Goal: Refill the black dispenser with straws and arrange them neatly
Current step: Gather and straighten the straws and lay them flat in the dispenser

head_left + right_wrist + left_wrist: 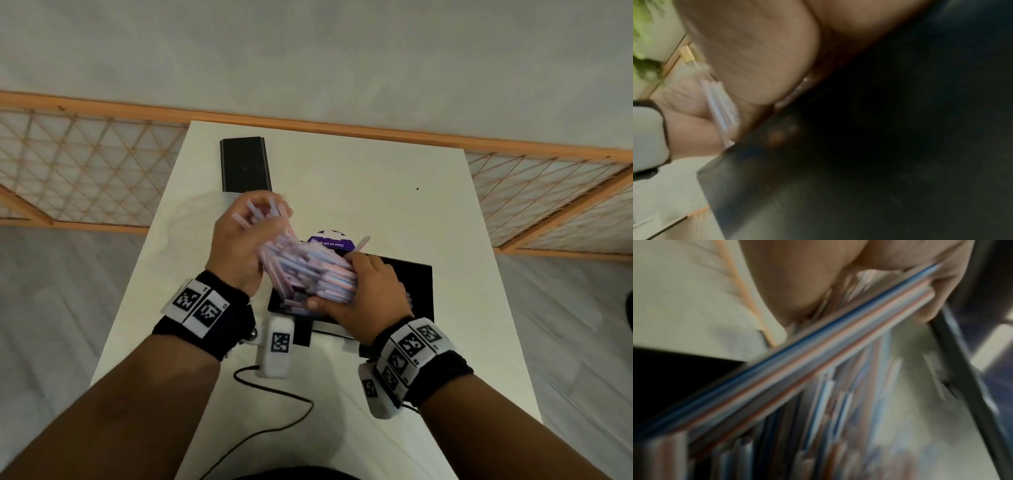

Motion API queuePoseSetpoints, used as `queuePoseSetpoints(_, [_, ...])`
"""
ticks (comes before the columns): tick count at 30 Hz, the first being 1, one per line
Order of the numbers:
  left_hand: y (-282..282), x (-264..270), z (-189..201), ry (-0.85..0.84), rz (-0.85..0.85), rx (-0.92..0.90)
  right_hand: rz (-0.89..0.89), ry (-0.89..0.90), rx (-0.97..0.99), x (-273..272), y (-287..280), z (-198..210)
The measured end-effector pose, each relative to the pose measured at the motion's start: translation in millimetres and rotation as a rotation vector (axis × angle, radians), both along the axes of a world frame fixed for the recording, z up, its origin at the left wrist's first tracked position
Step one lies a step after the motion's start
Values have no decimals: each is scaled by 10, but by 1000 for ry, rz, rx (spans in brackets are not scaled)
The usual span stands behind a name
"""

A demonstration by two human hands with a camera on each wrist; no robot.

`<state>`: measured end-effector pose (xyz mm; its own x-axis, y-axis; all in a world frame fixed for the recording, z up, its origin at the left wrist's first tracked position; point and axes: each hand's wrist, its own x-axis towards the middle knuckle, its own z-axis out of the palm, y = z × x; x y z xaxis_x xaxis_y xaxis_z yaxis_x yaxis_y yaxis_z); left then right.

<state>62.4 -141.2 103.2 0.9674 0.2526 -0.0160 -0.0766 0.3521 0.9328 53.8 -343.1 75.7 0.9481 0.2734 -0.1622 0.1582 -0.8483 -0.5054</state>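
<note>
A thick bundle of red, white and blue striped straws (308, 270) lies tilted over the open black dispenser (419, 284) on the white table. My left hand (239, 246) grips the far upper end of the bundle, with several straw tips poking out past its fingers. My right hand (363, 294) grips the near lower end, which dips into the dispenser. In the blurred left wrist view the straws (818, 360) cross diagonally under my fingers (937, 293). The right wrist view shows my palm against the dispenser's dark wall (859, 162) and a few straws (719, 110).
The dispenser's black lid (246, 164) lies at the far left of the table (411, 212). A purple-and-white round card (330, 241) sits just behind the dispenser. A black cable (274, 394) trails near the front edge. A wooden lattice railing (85, 164) runs behind the table.
</note>
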Motion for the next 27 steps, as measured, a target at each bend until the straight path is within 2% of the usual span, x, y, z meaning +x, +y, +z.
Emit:
queuePoseSetpoints(2, [105, -55, -100, 111, 58, -203, -7, -3, 41, -37, -62, -30])
queuePoseSetpoints(4, [151, -94, -155, 148, 35, -253, -34, -81, 114, -51, -132, -11])
queuePoseSetpoints(5, [163, -109, -185, 160, 23, -223, -45, -117, 125, -56, -167, -2])
queuePoseSetpoints(7, [184, -144, -205, 178, -9, -95, -59, -149, 108, -63, -224, 17])
queuePoseSetpoints(11, [248, -312, -217, 234, -277, 434, -131, -58, 76, -87, -295, 23])
queuePoseSetpoints(12, [220, -354, -177, 293, -301, 516, -140, -33, 57, -82, -293, 17])
queuePoseSetpoints(14, [131, -388, -80, 414, -203, 655, -128, -26, 15, -74, -254, 1])
queuePoseSetpoints(16, [54, -381, -18, 516, -95, 748, -95, -51, -11, -73, -197, -3])
queuePoseSetpoints(19, [-8, -359, 88, 553, -100, 811, -87, -81, 7, -84, -119, 42])
queuePoseSetpoints(27, [2, -348, 309, 388, 70, 1020, -98, -126, 90, -85, -81, 286])
